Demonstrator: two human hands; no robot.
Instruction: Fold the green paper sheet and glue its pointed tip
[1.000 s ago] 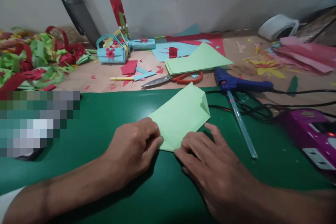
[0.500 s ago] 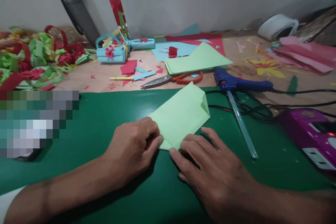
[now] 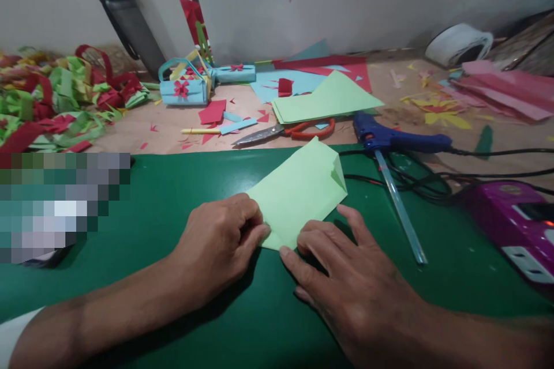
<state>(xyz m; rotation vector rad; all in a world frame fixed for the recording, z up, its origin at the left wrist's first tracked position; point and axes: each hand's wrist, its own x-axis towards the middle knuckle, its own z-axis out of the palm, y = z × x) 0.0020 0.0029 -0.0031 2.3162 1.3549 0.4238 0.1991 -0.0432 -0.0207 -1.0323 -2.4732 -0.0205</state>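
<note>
A folded sheet of light green paper [image 3: 298,190] lies on the green mat, its far right corner creased into a small flap. At its near left corner, my left hand [image 3: 225,236] pinches the edge between thumb and curled fingers. My right hand [image 3: 346,271] is on the near edge, thumb at the rim and bent fingers pressing on the paper, with the little finger stretched out beside it. A small fold shows along the edge between my hands. What the left fingertips cover is hidden.
Beyond the mat [image 3: 186,179] lie orange-handled scissors [image 3: 259,135], more green paper [image 3: 324,98] and a blue glue gun [image 3: 398,139] with a clear glue stick. A purple power strip [image 3: 497,219] and cables are at right. Blue paper bags [image 3: 184,91] and scraps [image 3: 47,98] stand at left.
The little finger of my right hand has shifted slightly, nearer the paper's right edge. Both hands otherwise keep their hold, and the paper has barely moved.
</note>
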